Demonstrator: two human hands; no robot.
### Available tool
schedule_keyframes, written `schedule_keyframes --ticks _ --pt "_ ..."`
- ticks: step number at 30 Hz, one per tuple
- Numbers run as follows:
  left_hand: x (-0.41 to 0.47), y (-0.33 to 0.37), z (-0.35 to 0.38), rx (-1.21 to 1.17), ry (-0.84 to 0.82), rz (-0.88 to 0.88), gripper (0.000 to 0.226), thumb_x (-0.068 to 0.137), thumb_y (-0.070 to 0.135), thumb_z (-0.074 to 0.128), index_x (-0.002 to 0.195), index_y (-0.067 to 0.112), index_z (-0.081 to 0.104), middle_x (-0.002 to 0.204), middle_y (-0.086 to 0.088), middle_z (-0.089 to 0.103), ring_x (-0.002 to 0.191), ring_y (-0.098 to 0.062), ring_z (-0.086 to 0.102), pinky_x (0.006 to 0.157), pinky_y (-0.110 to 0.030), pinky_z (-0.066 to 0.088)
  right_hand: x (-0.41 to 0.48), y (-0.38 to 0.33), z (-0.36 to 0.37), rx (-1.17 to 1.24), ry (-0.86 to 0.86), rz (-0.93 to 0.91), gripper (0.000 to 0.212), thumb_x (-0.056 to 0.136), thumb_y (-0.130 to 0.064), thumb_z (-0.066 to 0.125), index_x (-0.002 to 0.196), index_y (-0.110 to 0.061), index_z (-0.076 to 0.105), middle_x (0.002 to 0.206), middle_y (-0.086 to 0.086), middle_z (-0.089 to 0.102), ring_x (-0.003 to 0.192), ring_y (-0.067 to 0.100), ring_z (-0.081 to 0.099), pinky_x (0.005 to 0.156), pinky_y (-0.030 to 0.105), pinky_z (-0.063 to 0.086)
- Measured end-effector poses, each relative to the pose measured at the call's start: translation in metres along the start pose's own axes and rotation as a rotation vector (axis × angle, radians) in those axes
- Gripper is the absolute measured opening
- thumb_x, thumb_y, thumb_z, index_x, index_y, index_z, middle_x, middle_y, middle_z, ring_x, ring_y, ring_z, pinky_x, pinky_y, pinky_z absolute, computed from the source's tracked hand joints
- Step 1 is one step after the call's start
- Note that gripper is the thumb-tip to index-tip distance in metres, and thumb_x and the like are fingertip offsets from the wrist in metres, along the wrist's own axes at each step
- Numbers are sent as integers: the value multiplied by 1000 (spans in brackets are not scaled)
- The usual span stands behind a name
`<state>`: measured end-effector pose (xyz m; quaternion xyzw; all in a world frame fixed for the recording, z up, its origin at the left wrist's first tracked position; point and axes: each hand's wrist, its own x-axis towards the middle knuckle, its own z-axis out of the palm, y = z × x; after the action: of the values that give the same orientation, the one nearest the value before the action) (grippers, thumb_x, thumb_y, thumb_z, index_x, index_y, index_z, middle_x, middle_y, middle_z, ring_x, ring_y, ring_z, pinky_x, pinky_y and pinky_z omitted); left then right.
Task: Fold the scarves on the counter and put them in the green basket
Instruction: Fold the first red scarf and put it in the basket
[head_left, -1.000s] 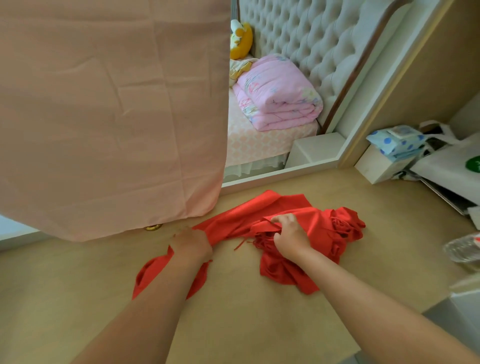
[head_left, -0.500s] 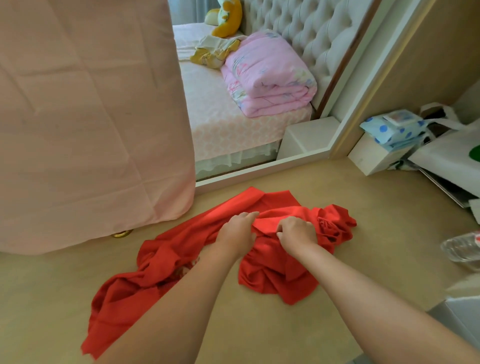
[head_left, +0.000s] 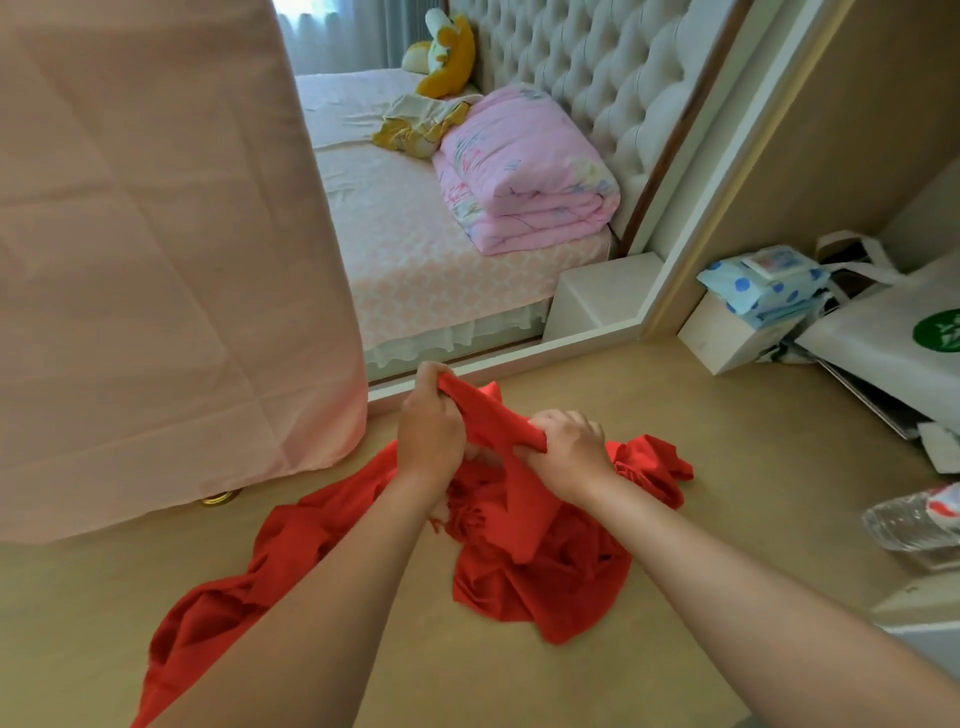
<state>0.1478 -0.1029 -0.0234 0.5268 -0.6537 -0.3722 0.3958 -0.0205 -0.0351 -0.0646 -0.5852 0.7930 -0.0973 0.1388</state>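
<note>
A red scarf (head_left: 540, 582) lies crumpled on the tan counter (head_left: 753, 493), with a long tail trailing toward the lower left. My left hand (head_left: 428, 423) grips an edge of the scarf and lifts it off the counter. My right hand (head_left: 569, 447) grips the same edge close beside it, so a short stretch of red cloth is pulled taut between the two fists. Some fringe shows below my hands. No green basket is in view.
A pink cloth (head_left: 156, 260) hangs at the left over the counter. At the right stand a white box (head_left: 727, 332) with blue dotted packs (head_left: 763, 280), a white bag (head_left: 893, 343) and a plastic bottle (head_left: 914, 519). A bed with a folded pink quilt (head_left: 524, 176) lies beyond.
My left hand moved from the scarf's left tail to the bunched middle beside my right hand. Both hands then lifted one edge off the counter and pulled it taut. The view shifted left.
</note>
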Motion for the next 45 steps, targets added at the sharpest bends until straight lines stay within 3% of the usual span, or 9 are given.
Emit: schedule_keyframes --ticks 5,9,13,17,22,28,31,39,45 --pt "-4 -12 -60 118 -51 80 22 92 11 42 104 25 54 85 7 61 81 -16 58 74 -36 45 -13 -45 -2 383 147 209 33 97 -44 45 87 -21 67 93 3 68 91 32 61 78 39 46" --pt "-17 -33 -105 349 -354 210 40 92 54 36 122 41 58 116 17 67 107 -8 59 90 -30 45 -29 -110 0 777 71 267 27 99 -26 50 77 -19 63 77 0 64 78 18 57 64 34 43" --pt "-30 -52 -141 834 -591 9 34 94 40 46 112 21 67 115 -6 67 110 -27 60 83 -30 44 -55 -154 36 822 -315 240 16 87 -8 59 97 -12 70 80 6 64 71 21 61 63 44 57" --pt "-49 -74 -163 1193 -865 -198 39 87 32 53 121 16 62 123 -7 64 111 -26 61 92 -31 46 -77 -155 49 715 -403 187 35 87 -8 69 122 -14 65 98 0 65 84 12 60 72 26 51" --pt "-53 -66 -132 923 -750 -84 36 94 20 51 129 17 59 130 -8 60 119 -28 57 94 -32 45 -82 -108 38 206 -169 154 38 85 -19 60 120 -32 66 132 5 59 124 23 53 104 33 42" --pt "-52 -40 -39 664 -827 82 46 90 14 54 135 21 51 130 -6 62 119 -24 56 97 -30 45 -93 -26 36 -271 -321 218 93 75 -57 72 150 -51 17 163 8 -17 150 34 -18 111 71 10" --pt "-51 -30 13 697 -896 107 61 87 19 60 144 26 41 135 -6 56 122 -27 54 98 -32 45 -92 24 43 -297 -401 248 107 70 -65 73 152 -51 6 160 8 -31 148 33 -26 110 73 8" --pt "-50 -23 152 1076 -1042 61 122 71 44 80 154 38 -9 140 -13 40 119 -38 56 92 -43 49 -50 155 31 49 -225 340 71 89 -21 62 152 -31 29 162 19 5 145 37 26 115 39 30" --pt "-11 -8 235 493 -687 -4 46 73 6 51 117 9 63 111 -16 68 103 -35 63 83 -32 48 5 214 -4 339 -6 316 59 86 -21 65 143 -19 49 155 16 32 143 30 33 115 29 24"
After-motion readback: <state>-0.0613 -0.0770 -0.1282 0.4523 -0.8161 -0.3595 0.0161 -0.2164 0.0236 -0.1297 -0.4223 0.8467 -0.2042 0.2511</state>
